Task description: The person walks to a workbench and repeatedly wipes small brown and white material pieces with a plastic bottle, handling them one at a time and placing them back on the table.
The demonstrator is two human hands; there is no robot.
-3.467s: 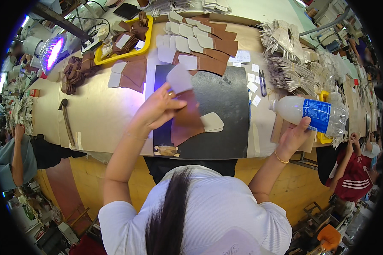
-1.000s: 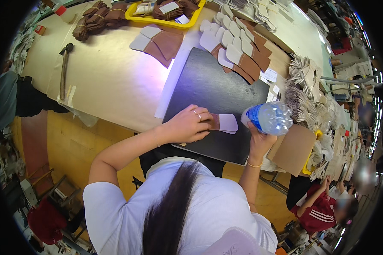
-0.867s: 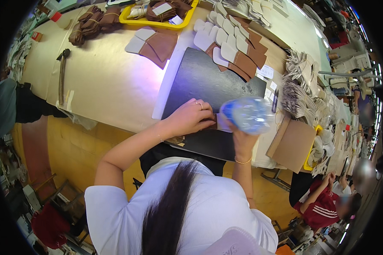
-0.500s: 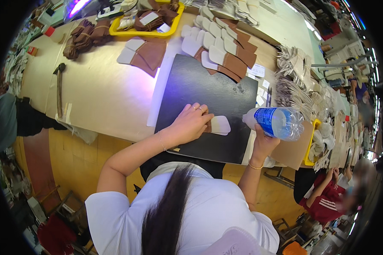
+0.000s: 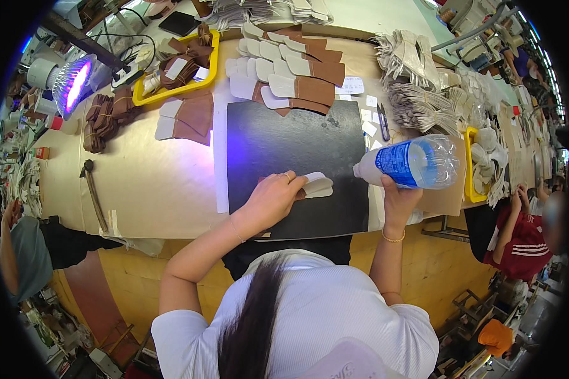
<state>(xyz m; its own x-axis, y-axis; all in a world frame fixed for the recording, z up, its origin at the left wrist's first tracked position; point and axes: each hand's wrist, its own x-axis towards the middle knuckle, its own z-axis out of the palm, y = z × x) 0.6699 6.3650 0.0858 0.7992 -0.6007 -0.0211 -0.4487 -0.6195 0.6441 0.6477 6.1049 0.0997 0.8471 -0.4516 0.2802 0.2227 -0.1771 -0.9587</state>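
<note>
My left hand lies flat on a brown leather piece with a cream tip, pressing it onto the black mat. To the right of the mat my right hand holds a clear plastic water bottle with a blue label, tilted on its side, its capped neck pointing left toward the mat. Both forearms come up from the lower edge over the worktable.
Rows of brown-and-cream cut pieces lie beyond the mat, more beside a yellow tray at the left. A hammer, a purple lamp, scissors and bundled pale pieces surround the mat. Another person in red sits at the right.
The bottle, raised close to my head about a second ago, has come back down to the right of the mat. My left hand has stayed pressed on the leather piece.
</note>
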